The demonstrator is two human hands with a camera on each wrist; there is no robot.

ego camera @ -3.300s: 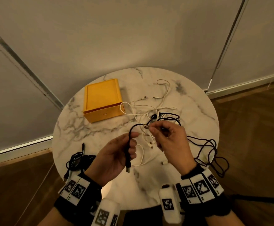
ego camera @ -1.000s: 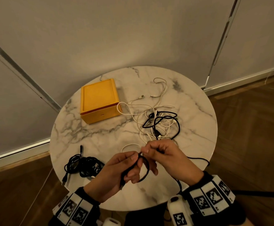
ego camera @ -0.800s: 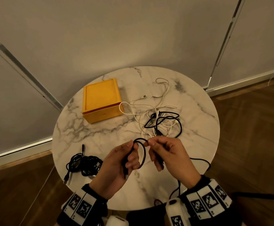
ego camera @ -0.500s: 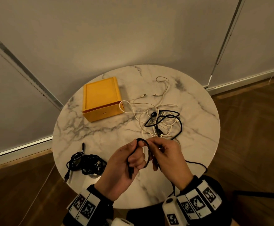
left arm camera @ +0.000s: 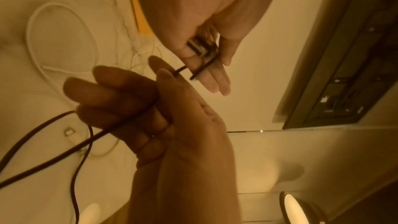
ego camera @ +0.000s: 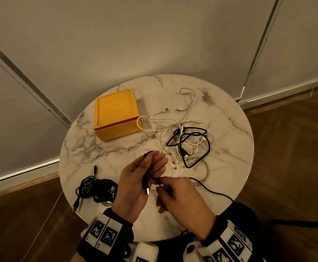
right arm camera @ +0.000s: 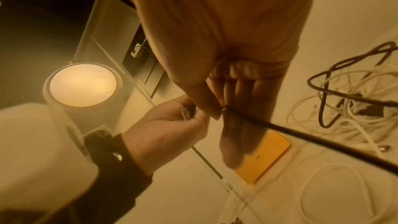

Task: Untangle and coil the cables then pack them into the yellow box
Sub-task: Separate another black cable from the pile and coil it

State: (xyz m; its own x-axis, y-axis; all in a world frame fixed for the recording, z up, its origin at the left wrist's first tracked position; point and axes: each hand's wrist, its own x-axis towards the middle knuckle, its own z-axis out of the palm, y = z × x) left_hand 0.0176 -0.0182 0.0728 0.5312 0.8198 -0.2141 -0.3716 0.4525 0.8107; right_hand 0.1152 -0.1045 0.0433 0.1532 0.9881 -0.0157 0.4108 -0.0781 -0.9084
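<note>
A black cable point(ego camera: 213, 192) runs between both hands above the near part of the marble table point(ego camera: 101, 150). My left hand point(ego camera: 150, 173) has the cable looped over its nearly straight fingers, and its thumb presses the USB plug point(left arm camera: 198, 47) against them. My right hand point(ego camera: 163, 188) pinches the same cable just below the left fingers; its grip shows as the right hand point(left arm camera: 129, 100) in the left wrist view. The rest of the cable trails right, over the table edge. The yellow box point(ego camera: 116, 114) stands shut at the back left.
A tangle of white and black cables point(ego camera: 188, 144) lies right of the box. A coiled black cable bundle point(ego camera: 99, 190) sits at the table's near left edge. A lit round lamp point(right arm camera: 82, 84) stands below the table. Walls close in behind; wooden floor surrounds.
The black cable's loop has gone around my left fingers, which straightened. My right hand dropped from beside the left fingertips to below them, and the slack at the right shortened.
</note>
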